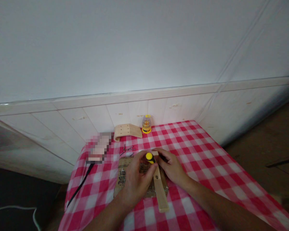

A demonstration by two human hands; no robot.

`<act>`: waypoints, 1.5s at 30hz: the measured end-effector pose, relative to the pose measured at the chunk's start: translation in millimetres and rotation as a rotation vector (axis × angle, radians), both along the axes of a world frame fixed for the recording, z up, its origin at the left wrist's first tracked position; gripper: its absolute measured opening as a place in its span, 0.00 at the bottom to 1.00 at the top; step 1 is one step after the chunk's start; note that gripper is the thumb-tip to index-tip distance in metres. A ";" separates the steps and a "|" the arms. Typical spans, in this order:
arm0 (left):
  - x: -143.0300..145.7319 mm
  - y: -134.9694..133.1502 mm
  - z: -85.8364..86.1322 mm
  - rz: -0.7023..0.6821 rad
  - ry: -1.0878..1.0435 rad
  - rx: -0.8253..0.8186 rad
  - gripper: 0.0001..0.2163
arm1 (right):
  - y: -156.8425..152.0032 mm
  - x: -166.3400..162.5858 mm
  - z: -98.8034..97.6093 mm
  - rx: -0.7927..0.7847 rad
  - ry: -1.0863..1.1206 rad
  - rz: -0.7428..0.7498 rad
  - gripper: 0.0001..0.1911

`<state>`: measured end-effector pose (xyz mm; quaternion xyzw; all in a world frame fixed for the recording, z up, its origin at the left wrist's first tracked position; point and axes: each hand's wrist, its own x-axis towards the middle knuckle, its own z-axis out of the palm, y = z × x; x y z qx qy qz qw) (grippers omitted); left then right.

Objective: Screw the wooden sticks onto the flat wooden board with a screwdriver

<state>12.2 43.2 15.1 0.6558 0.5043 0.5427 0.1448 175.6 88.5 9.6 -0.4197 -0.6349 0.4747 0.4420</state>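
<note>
A screwdriver point(149, 157) with a yellow and black handle stands steeply, its yellow end toward me. My left hand point(138, 175) is closed around its handle, and the tip is hidden. Beneath it lies a pale wooden strip point(161, 195) with a dark hole or fastener partway along. My right hand point(170, 165) grips the far end of that strip from the right side, fingers bent around it. Under both hands is a flat brown cardboard package point(122, 176) with black printing and shiny tape.
Several dark metal screws point(127, 149) lie beyond the package. A curved plywood piece point(127, 131) with holes and a clear, yellow-based bit case point(146, 124) stand by the wall. On the left is a blurred-out object point(100, 147) near a black strap point(80, 186). A checkered tablecloth point(197, 150) covers the table.
</note>
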 end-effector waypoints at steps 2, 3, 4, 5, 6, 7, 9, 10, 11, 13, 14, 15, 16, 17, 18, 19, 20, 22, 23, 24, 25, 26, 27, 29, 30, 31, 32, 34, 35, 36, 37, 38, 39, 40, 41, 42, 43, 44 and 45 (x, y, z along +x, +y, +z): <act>0.2 0.0 -0.1 -0.003 -0.010 -0.005 0.15 | 0.2 0.6 -0.3 0.005 -0.006 -0.002 0.11; 0.2 0.1 0.1 -0.003 -0.017 -0.004 0.15 | 0.3 0.9 -0.6 0.009 -0.008 -0.004 0.12; 0.2 0.3 0.5 -0.009 -0.022 -0.003 0.15 | 0.4 1.1 -1.0 0.015 -0.010 -0.007 0.12; 0.2 0.5 1.1 -0.017 -0.025 0.000 0.15 | 0.5 1.2 -1.4 0.022 -0.013 -0.009 0.12; 0.2 0.6 1.9 -0.028 -0.026 0.006 0.15 | 0.7 1.3 -1.7 0.026 -0.015 -0.011 0.12; 0.1 0.7 2.8 -0.039 -0.028 0.017 0.15 | 0.9 1.3 -2.1 0.028 -0.018 -0.012 0.12; 0.0 0.6 4.9 -0.058 -0.031 0.039 0.15 | 1.3 1.3 -2.6 0.029 -0.026 -0.018 0.12; 0.0 0.5 5.8 -0.063 -0.033 0.045 0.15 | 1.5 1.4 -2.8 0.030 -0.030 -0.022 0.12; 0.0 0.3 6.5 -0.069 -0.033 0.047 0.15 | 1.6 1.6 -3.0 0.031 -0.033 -0.026 0.12; -0.1 -0.1 7.1 -0.080 -0.031 0.040 0.15 | 1.7 2.2 -3.7 0.032 -0.033 -0.030 0.13; -0.1 -0.3 6.9 -0.086 -0.031 0.032 0.15 | 1.7 2.5 -4.3 0.028 -0.031 -0.028 0.13; -0.3 -0.4 6.4 -0.092 -0.030 0.023 0.15 | 1.7 2.9 -4.9 0.024 -0.029 -0.027 0.13; -0.4 -0.4 5.8 -0.095 -0.029 0.014 0.16 | 1.7 3.3 -5.7 0.018 -0.028 -0.028 0.13; -0.6 -0.5 5.1 -0.098 -0.028 0.004 0.16 | 1.8 3.6 -6.5 0.011 -0.029 -0.031 0.14; -0.7 -0.5 4.4 -0.100 -0.026 -0.004 0.16 | 1.9 3.9 -7.3 0.005 -0.029 -0.036 0.14; -0.8 -0.6 3.8 -0.102 -0.023 -0.009 0.15 | 2.1 4.1 -8.0 -0.002 -0.030 -0.039 0.14; -0.8 -0.8 3.1 -0.102 -0.021 -0.011 0.15 | 2.2 4.3 -8.5 -0.009 -0.031 -0.041 0.15; -0.7 -1.4 1.8 -0.100 -0.015 -0.013 0.16 | 2.5 4.6 -9.1 -0.023 -0.031 -0.042 0.15; -0.6 -1.9 1.1 -0.096 -0.011 -0.011 0.16 | 2.5 4.7 -9.2 -0.029 -0.029 -0.044 0.15; -0.6 -2.4 0.3 -0.090 -0.010 -0.009 0.17 | 2.5 4.7 -9.2 -0.033 -0.028 -0.047 0.15; -0.7 -2.9 -0.4 -0.089 -0.008 -0.008 0.19 | 2.4 4.8 -9.1 -0.037 -0.024 -0.051 0.15; -0.9 -3.4 -1.1 -0.092 -0.006 -0.007 0.20 | 2.3 4.8 -9.1 -0.041 -0.021 -0.054 0.15; -1.2 -3.8 -1.5 -0.101 -0.004 -0.004 0.21 | 2.1 4.8 -9.0 -0.044 -0.018 -0.056 0.16; -1.8 -4.1 -1.7 -0.128 0.008 0.016 0.22 | 1.6 4.8 -8.7 -0.051 -0.013 -0.059 0.17; -1.9 -3.9 -1.4 -0.140 0.019 0.040 0.22 | 1.3 4.9 -8.4 -0.054 -0.013 -0.061 0.18; -2.0 -3.6 -0.7 -0.146 0.033 0.072 0.23 | 1.1 4.9 -7.8 -0.056 -0.014 -0.063 0.18; -1.9 -3.1 0.2 -0.146 0.047 0.108 0.23 | 0.8 5.0 -6.9 -0.057 -0.016 -0.064 0.18; -1.3 -1.7 2.8 -0.139 0.082 0.174 0.22 | 0.5 5.0 -4.7 -0.051 -0.021 -0.058 0.18; -1.0 -0.8 4.4 -0.139 0.098 0.205 0.23 | 0.5 4.9 -3.5 -0.045 -0.024 -0.054 0.18; -0.8 0.0 6.0 -0.144 0.112 0.231 0.23 | 0.5 4.8 -2.5 -0.039 -0.027 -0.049 0.18; -0.8 0.8 7.5 -0.160 0.120 0.259 0.24 | 0.6 4.8 -1.8 -0.035 -0.032 -0.050 0.18; -0.9 1.4 8.9 -0.177 0.122 0.279 0.24 | 0.7 4.8 -1.5 -0.036 -0.041 -0.049 0.18; -1.1 1.9 9.9 -0.193 0.120 0.289 0.24 | 0.8 4.8 -1.6 -0.038 -0.047 -0.054 0.19; -1.3 2.1 10.6 -0.207 0.116 0.286 0.25 | 0.8 5.0 -1.9 -0.041 -0.052 -0.059 0.19; -1.6 2.1 11.0 -0.217 0.111 0.274 0.25 | 0.8 5.2 -2.3 -0.044 -0.057 -0.064 0.19; -1.8 1.9 11.1 -0.224 0.106 0.258 0.24 | 0.6 5.5 -2.8 -0.047 -0.060 -0.069 0.20; -1.9 1.7 10.9 -0.229 0.102 0.246 0.24 | 0.4 5.8 -3.1 -0.049 -0.064 -0.076 0.21; -1.8 1.4 10.5 -0.232 0.097 0.244 0.24 | 0.2 6.1 -3.1 -0.052 -0.071 -0.080 0.21; -1.7 1.1 10.0 -0.232 0.090 0.249 0.24 | -0.1 6.4 -2.8 -0.056 -0.078 -0.082 0.21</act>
